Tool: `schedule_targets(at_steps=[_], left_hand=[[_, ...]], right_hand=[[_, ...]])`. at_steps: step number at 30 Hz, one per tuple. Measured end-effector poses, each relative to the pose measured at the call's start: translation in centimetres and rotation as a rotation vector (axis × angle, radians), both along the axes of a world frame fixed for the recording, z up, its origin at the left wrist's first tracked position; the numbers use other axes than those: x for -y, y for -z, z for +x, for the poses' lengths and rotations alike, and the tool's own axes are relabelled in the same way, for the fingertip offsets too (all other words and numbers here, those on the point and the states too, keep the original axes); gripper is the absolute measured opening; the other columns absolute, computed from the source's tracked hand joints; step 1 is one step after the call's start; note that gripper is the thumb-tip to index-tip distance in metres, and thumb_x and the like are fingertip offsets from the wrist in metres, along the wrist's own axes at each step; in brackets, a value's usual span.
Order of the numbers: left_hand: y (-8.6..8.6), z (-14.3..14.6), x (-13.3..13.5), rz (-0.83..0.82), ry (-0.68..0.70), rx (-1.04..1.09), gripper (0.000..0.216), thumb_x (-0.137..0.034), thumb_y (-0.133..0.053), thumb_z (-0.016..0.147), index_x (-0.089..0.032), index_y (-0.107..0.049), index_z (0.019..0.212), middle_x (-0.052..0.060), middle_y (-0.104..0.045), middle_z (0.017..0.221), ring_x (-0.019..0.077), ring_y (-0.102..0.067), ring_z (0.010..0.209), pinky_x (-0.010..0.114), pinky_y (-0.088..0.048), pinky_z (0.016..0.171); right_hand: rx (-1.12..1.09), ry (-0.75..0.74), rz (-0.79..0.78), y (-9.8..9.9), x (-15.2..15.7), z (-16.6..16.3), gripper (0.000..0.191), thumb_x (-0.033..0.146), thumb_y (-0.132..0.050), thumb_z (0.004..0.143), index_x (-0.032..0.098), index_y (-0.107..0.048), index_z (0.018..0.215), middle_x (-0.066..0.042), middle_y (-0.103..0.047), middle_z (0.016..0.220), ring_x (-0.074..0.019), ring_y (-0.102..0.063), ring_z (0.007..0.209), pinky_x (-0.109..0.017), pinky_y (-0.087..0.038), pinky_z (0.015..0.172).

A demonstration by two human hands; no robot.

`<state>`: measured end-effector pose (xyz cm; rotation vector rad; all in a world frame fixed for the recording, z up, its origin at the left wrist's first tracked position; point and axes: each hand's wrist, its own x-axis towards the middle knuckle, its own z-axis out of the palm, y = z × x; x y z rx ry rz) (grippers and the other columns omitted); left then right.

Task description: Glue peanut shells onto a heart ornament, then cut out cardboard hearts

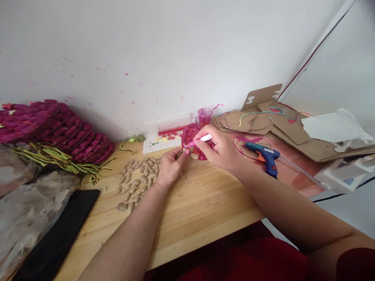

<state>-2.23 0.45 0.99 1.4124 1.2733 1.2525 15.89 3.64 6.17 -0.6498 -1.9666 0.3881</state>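
My left hand [170, 167] rests on the wooden table [202, 210], its fingers pinched on a small peanut shell [185, 151] at the edge of a red-painted disc of shells [191, 136]. My right hand [220, 149] grips a white-handled brush [205, 138] whose pink tip touches that shell. Several unpainted peanut shells [137, 181] lie scattered just left of my left hand.
A blue glue gun [265, 156] lies right of my hand on a cardboard heart. Cardboard cut-outs [254, 121], a pink cup [204, 115], a star sheet [162, 141], magenta shell flowers [67, 130] with green stems and a black tray [55, 238] surround the table.
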Motion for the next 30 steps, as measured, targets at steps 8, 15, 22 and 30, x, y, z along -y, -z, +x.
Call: schedule_targets(at_steps=[8, 15, 22, 30], left_hand=[[0.5, -0.1, -0.2, 0.004, 0.018, 0.02, 0.037, -0.053, -0.07, 0.083, -0.017, -0.074, 0.085, 0.0, -0.062, 0.07, 0.0159, -0.05, 0.069, 0.027, -0.04, 0.066], [0.6, -0.1, -0.2, 0.01, 0.043, 0.06, 0.034, -0.05, -0.071, 0.084, -0.017, -0.07, 0.076, 0.001, -0.061, 0.067, 0.0181, -0.056, 0.074, 0.027, -0.042, 0.067], [0.4, -0.1, -0.1, -0.019, 0.042, 0.032, 0.036, -0.053, -0.07, 0.083, -0.018, -0.069, 0.077, 0.001, -0.061, 0.067, 0.0192, -0.057, 0.075, 0.028, -0.042, 0.067], [0.2, 0.0, 0.0, -0.002, 0.038, 0.03, 0.036, -0.051, -0.071, 0.084, -0.016, -0.072, 0.08, 0.001, -0.063, 0.07, 0.019, -0.057, 0.077, 0.028, -0.043, 0.071]], right_hand=[[-0.078, 0.057, -0.035, 0.2, -0.5, 0.2, 0.011, 0.031, -0.06, 0.098, 0.023, -0.061, 0.091, 0.0, -0.068, 0.078, -0.0136, -0.058, 0.065, -0.028, -0.044, 0.064], [-0.069, 0.037, -0.065, 0.2, -0.7, 0.4, 0.01, 0.03, -0.061, 0.097, 0.022, -0.061, 0.09, 0.001, -0.065, 0.075, -0.012, -0.054, 0.06, -0.026, -0.04, 0.057], [-0.098, 0.015, -0.089, 0.5, -1.1, 0.4, 0.012, 0.031, -0.061, 0.098, 0.022, -0.062, 0.09, 0.001, -0.063, 0.074, -0.0119, -0.053, 0.06, -0.027, -0.04, 0.058], [-0.113, 0.008, -0.086, 0.4, -1.0, 0.3, 0.012, 0.03, -0.061, 0.098, 0.021, -0.062, 0.091, 0.001, -0.065, 0.075, -0.0111, -0.053, 0.059, -0.025, -0.04, 0.056]])
